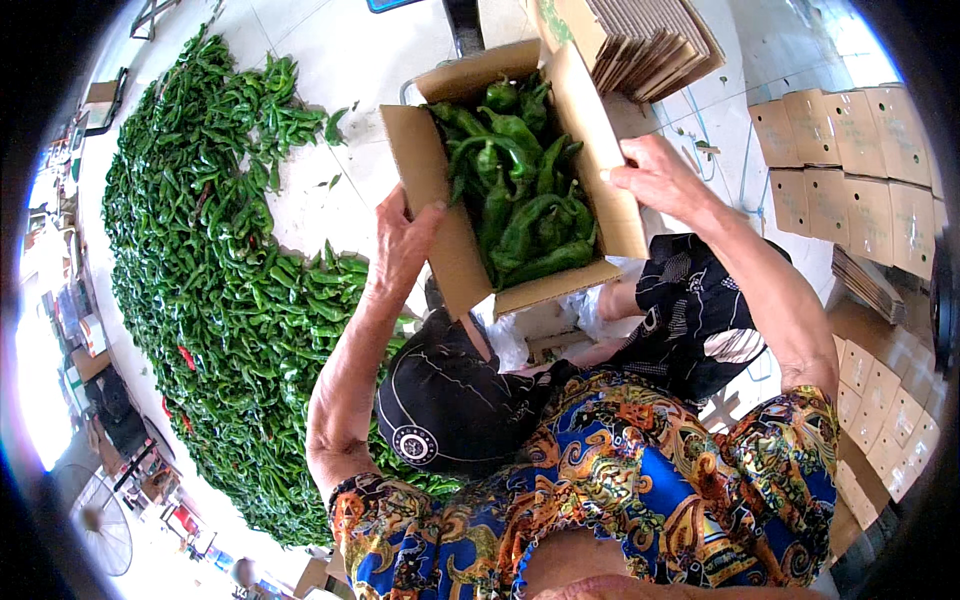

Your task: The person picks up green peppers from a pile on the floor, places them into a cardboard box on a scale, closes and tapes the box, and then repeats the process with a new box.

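Observation:
An open cardboard box (448, 273) is held up in front of me, filled with long green peppers (520, 200). My left hand (410, 225) grips its left side, thumb against the outer flap. My right hand (655, 175) grips the right side near the top of the flap. Below the box are my bent legs in dark patterned clothing (690, 300). To the left, a large heap of green peppers (210, 330), with a few red ones, spreads across the floor.
Folded flat cardboard (655, 50) is stacked at the upper right. Rows of closed boxes (850, 180) stand to the right, with more boxes (880, 410) lower down. A fan (98, 515) and assorted clutter line the left edge. The pale tiled floor (345, 60) shows around the heap.

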`<state>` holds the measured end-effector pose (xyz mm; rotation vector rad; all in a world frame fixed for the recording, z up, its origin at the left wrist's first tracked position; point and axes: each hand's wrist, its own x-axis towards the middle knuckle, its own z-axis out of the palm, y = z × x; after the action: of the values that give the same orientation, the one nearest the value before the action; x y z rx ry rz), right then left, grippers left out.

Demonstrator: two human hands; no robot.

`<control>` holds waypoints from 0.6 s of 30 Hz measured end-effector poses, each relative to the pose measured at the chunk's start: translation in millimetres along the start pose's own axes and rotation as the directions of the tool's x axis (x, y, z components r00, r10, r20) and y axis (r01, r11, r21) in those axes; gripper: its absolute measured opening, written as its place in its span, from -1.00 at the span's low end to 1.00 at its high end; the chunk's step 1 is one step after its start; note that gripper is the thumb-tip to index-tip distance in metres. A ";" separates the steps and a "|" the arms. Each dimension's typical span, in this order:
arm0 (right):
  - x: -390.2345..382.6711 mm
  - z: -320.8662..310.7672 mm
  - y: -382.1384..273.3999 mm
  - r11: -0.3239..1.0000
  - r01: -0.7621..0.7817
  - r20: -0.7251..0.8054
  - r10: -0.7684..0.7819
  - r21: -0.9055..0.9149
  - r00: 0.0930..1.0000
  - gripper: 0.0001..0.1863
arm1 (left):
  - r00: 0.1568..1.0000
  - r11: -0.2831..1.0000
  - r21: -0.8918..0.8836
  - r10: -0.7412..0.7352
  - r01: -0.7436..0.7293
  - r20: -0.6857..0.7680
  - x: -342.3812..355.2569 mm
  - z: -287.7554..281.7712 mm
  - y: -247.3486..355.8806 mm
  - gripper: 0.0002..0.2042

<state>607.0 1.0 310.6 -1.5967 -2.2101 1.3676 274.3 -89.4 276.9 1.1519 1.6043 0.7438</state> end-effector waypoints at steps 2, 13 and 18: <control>-10.7 -6.2 -10.5 0.992 -0.058 -0.068 0.066 0.114 0.995 -0.81 | 0.994 0.991 -0.108 -0.088 0.082 -0.058 -7.4 -12.3 2.6 -0.61; 12.6 -7.6 -6.5 0.993 -0.047 -0.103 0.036 -0.107 0.994 -0.65 | 0.997 0.997 -0.012 -0.075 0.074 -0.018 15.2 -1.5 -4.2 -0.63; 4.8 -10.6 2.5 0.995 -0.031 -0.135 0.043 0.090 0.990 -0.71 | 0.999 0.996 -0.094 -0.016 0.012 -0.039 4.4 -9.2 -2.2 -0.54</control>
<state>612.3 11.3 313.3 -1.6558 -2.0241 1.3029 264.6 -85.5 276.4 1.0633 1.5923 0.8287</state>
